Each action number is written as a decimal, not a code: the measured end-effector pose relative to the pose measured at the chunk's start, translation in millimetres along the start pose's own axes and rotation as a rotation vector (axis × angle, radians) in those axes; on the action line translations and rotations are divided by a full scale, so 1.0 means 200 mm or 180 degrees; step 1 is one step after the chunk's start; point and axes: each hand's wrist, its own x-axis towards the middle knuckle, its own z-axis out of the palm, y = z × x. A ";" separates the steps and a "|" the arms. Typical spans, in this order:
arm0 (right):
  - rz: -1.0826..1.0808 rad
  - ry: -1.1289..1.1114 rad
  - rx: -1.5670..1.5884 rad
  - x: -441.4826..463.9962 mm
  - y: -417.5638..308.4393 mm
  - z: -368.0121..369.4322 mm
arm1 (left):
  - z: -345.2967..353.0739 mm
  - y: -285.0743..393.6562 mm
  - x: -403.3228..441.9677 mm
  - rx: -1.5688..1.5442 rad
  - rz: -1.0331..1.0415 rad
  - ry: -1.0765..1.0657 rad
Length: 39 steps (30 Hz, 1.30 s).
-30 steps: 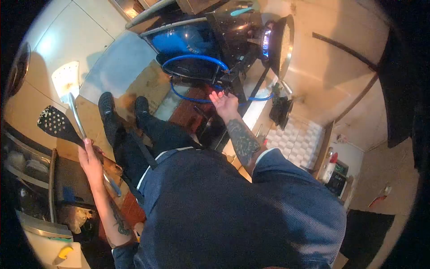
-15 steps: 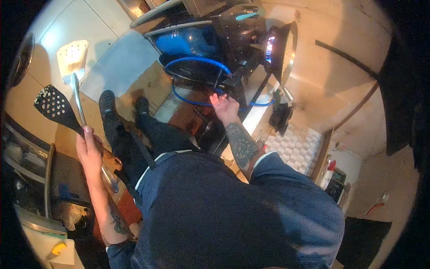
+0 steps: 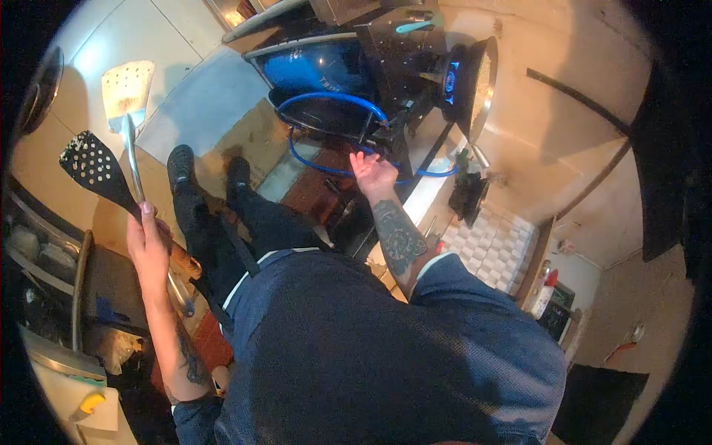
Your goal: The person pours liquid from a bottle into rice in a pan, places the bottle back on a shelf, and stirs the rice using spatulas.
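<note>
My left hand (image 3: pixel 150 241) is closed around the handles of two turners, held side by side. One is a black slotted turner (image 3: pixel 95 165) with bits of food on its blade and a wooden handle; the other is a perforated metal turner (image 3: pixel 127 87). My right hand (image 3: pixel 373 174) is held out, fingers apart, close to the blue hose (image 3: pixel 326 97) and the dark burner frame; I cannot tell whether it touches them. Beyond it, a pan (image 3: pixel 483 93) with pale, grainy food sits over a burner with a blue flame (image 3: pixel 450 81).
Below the burner area stands a blue gas cylinder (image 3: pixel 315 70). A turquoise-handled utensil (image 3: pixel 414 27) lies on the dark stove box. A yellow-handled knife (image 3: pixel 90 404) rests on a pale board at lower left. Red-capped bottle (image 3: pixel 547 285) at right, beside the checkered tiles (image 3: pixel 493 245).
The flame under the pan looks dimmer and bluer than before. The view has shifted slightly; both hands hold nearly the same positions, the two turners still in the left.
</note>
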 end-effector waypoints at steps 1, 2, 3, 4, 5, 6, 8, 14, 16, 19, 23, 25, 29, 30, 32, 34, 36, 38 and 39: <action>-0.0014 0.0082 0.0010 0.00 0.00 0.01 | 0.00 0.01 0.00 -0.0008 -0.0014 -0.0004; -0.0031 0.0163 0.0020 0.01 0.01 0.01 | 0.01 0.02 -0.01 -0.0018 -0.0028 -0.0011; -0.0050 0.0248 0.0032 0.02 0.01 0.01 | 0.00 0.02 0.00 0.0010 -0.0049 -0.0077; -0.0044 0.0202 0.0011 0.02 0.01 0.00 | -0.02 0.02 0.01 0.0035 -0.0069 -0.0145; -0.0039 0.0155 -0.0012 0.02 0.01 0.00 | -0.03 0.01 0.01 0.0057 -0.0088 -0.0211; -0.0034 0.0107 -0.0036 0.02 0.00 -0.01 | -0.03 0.01 0.02 0.0028 -0.0083 -0.0202; -0.0038 0.0105 -0.0026 0.03 0.00 -0.01 | -0.03 -0.01 0.02 -0.0027 -0.0068 -0.0179; 0.0080 0.0009 0.0151 0.02 -0.01 0.00 | 0.01 0.02 0.00 0.0033 0.0000 0.0019; 0.0078 0.0017 0.0156 0.00 -0.01 0.02 | -0.02 0.01 0.00 -0.0027 0.0010 -0.0174; 0.0012 -0.0057 0.0013 0.00 -0.01 0.02 | -0.02 0.03 -0.01 -0.0029 -0.0032 -0.0188; 0.0082 0.0055 -0.0006 -0.05 -0.03 -0.01 | -0.02 0.02 -0.03 -0.0229 -0.0104 -0.0114; 0.0210 -0.0106 -0.0198 -0.13 0.01 -0.03 | -0.02 -0.02 -0.04 0.0409 -0.0117 0.0252; 0.0865 -0.0667 -0.1665 -0.20 0.09 -0.24 | 0.08 0.05 -0.21 0.0973 -0.0137 -0.0039; 0.1028 -0.0699 -0.1981 -0.22 0.15 -0.25 | 0.05 -0.13 -0.24 0.1003 0.0419 -0.0176; 0.1859 -0.1428 -0.2048 -0.17 0.29 -0.23 | 0.08 -0.29 -0.32 0.1175 0.1274 0.0073; 0.1614 -0.1278 -0.2768 -0.40 0.47 0.00 | 0.04 -0.27 -0.42 0.1061 0.1439 -0.0111; 0.1323 -0.1665 -0.3185 -0.53 0.55 0.14 | 0.01 -0.23 -0.50 0.0853 0.0671 -0.0581; 0.1086 -0.2073 -0.3427 -0.58 0.59 0.26 | 0.00 -0.22 -0.47 0.0963 0.0720 -0.0495; 0.0904 -0.2199 -0.3537 -0.59 0.58 0.29 | -0.01 -0.19 -0.47 0.1066 0.0746 -0.0390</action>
